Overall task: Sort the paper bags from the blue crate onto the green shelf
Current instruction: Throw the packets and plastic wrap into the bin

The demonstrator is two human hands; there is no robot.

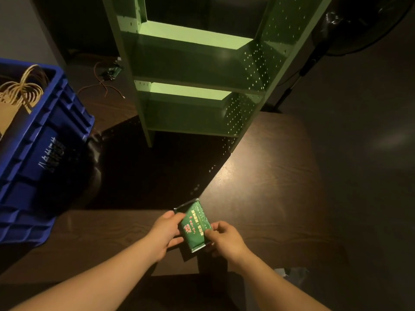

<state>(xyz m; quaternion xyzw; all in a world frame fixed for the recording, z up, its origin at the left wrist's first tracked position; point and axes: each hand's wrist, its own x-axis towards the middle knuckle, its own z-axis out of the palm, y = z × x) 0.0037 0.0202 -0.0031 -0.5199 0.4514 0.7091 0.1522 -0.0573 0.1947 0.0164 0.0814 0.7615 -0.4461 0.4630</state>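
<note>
A small green packet (195,223) with red and gold print hangs above the dark wooden floor, held between both hands. My left hand (165,232) grips its left edge, thumb on top. My right hand (224,237) pinches its lower right edge. The blue crate (45,140) stands at the left, with brown paper bags (9,108) and their twine handles (24,86) showing inside. The green shelf (193,70) stands straight ahead, beyond the packet, its visible boards bare.
A small circuit board with red wires (110,74) lies on the floor left of the shelf. A black fan and its stand (336,41) sit at the right of the shelf. Dark wooden floor (280,176) stretches to the right.
</note>
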